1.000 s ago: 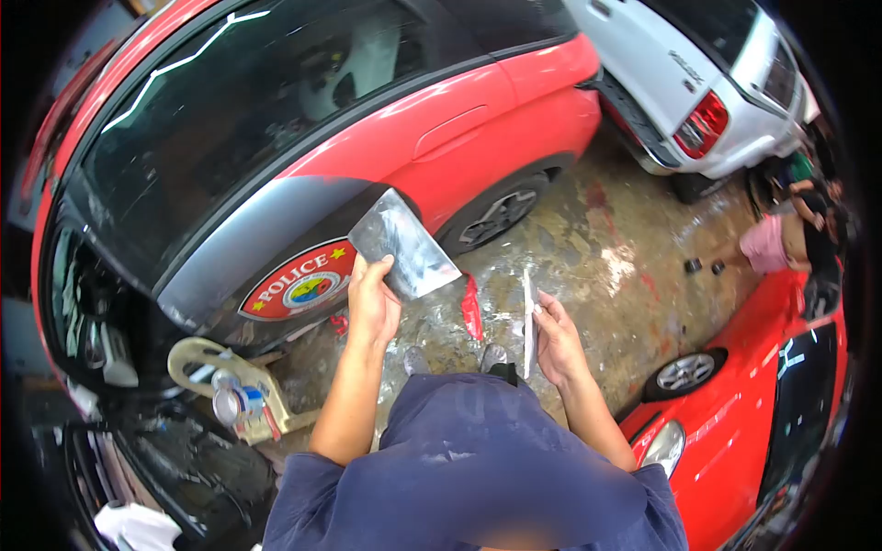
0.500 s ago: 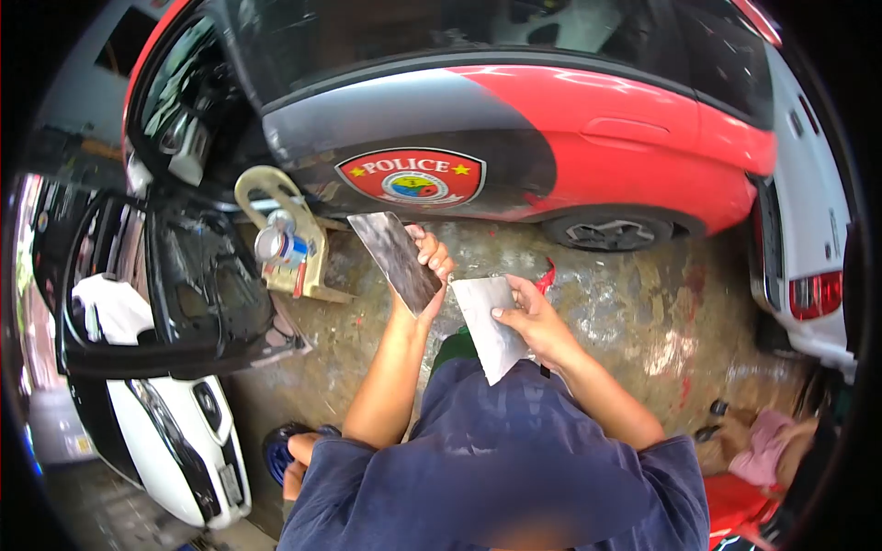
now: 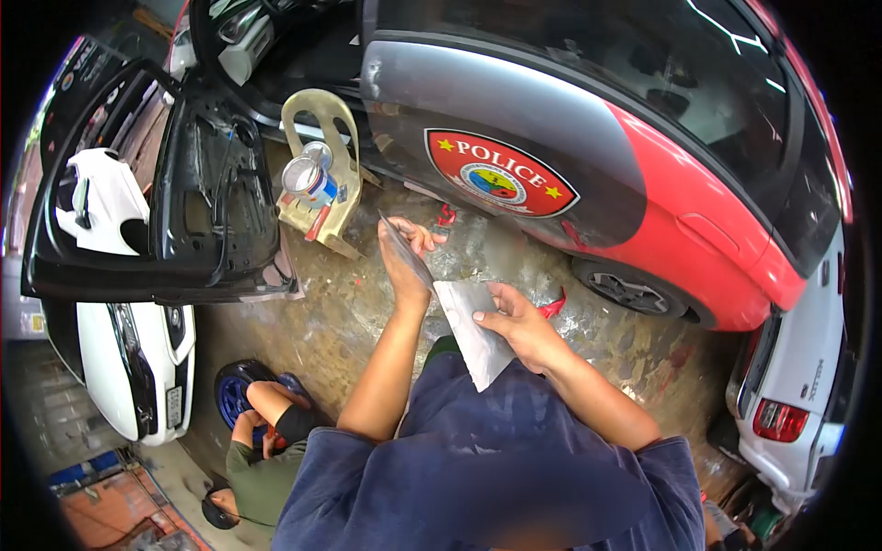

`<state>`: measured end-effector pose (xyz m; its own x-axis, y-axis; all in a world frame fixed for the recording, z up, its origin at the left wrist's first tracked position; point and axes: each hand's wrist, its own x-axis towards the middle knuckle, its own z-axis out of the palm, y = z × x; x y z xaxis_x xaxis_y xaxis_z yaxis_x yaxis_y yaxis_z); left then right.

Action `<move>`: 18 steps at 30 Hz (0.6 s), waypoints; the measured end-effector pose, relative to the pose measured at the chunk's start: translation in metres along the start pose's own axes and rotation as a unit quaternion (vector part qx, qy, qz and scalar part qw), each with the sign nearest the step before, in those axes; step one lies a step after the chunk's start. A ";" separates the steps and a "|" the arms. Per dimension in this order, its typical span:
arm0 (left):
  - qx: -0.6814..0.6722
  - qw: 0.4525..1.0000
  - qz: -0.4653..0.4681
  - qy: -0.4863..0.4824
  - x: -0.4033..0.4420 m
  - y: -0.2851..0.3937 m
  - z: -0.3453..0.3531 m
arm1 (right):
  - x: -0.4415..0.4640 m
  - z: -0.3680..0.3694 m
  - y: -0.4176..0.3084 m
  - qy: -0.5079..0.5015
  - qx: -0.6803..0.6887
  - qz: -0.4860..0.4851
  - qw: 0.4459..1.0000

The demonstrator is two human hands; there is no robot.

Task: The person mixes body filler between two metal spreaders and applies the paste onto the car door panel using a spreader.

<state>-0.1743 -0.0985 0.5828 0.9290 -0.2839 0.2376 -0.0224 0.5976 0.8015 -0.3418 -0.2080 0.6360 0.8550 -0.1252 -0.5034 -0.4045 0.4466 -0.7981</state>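
Note:
My left hand (image 3: 401,271) holds a thin dark grey sheet (image 3: 405,246), seen almost edge-on, with the fingers curled behind it. The sheet looks like sandpaper, but its grit cannot be made out. Pinched between thumb and fingers of my right hand (image 3: 522,329) is a pale grey folded sheet (image 3: 472,332), like the back of sandpaper. Its upper left corner comes close to the lower end of the dark sheet; whether they touch I cannot tell. Both hands are in front of my dark blue shirt, above the floor.
A red and grey car door with a police emblem (image 3: 501,174) stands ahead. A beige plastic chair (image 3: 344,197) carries an open can (image 3: 308,179). At left are a detached black door (image 3: 216,184) and a white car (image 3: 138,367). A person (image 3: 266,468) sits lower left.
My view has turned, so the car and chair have shifted. The dark sheet has tilted from broadside to nearly edge-on. Both hands still hold their sheets, now nearer each other.

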 end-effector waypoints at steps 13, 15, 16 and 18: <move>0.069 0.941 -0.146 0.298 -0.024 0.018 -0.098 | 0.092 0.040 -0.058 -0.011 0.097 -0.011 0.995; 0.023 0.933 -0.142 0.329 -0.034 0.036 -0.098 | 0.111 0.025 -0.057 -0.037 0.055 -0.005 0.998; 0.033 0.928 -0.138 0.344 -0.040 0.038 -0.103 | 0.123 0.022 -0.059 -0.064 0.045 -0.017 0.997; 0.012 0.919 -0.121 0.374 -0.049 0.046 -0.101 | 0.147 0.016 -0.062 -0.065 -0.008 -0.019 0.998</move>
<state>-0.1837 0.0184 0.5523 0.9017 0.1942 -0.3863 0.2186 0.5660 0.7949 -0.1863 -0.2395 0.6168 0.9044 -0.0266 -0.4258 -0.3742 0.4300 -0.8216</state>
